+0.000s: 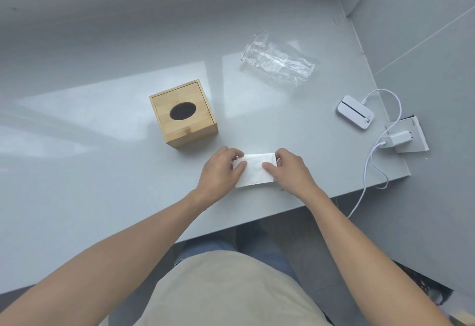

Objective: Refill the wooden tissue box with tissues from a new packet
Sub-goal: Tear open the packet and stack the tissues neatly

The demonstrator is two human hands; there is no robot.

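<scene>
A stack of white tissues (254, 170) lies on the grey table near its front edge. My left hand (221, 171) grips the stack's left end and my right hand (289, 170) grips its right end, thumbs on top. The wooden tissue box (183, 113) stands upright just behind and to the left of my hands, its lid on and its dark oval opening showing nothing inside. An empty clear plastic zip bag (279, 60) lies flat farther back on the right.
A white pocket device (356, 112) sits at the table's right side, cabled to a white charger (394, 140) plugged into a socket plate (411, 135). The cable (367, 169) hangs over the right front edge. Grey walls close the back and right.
</scene>
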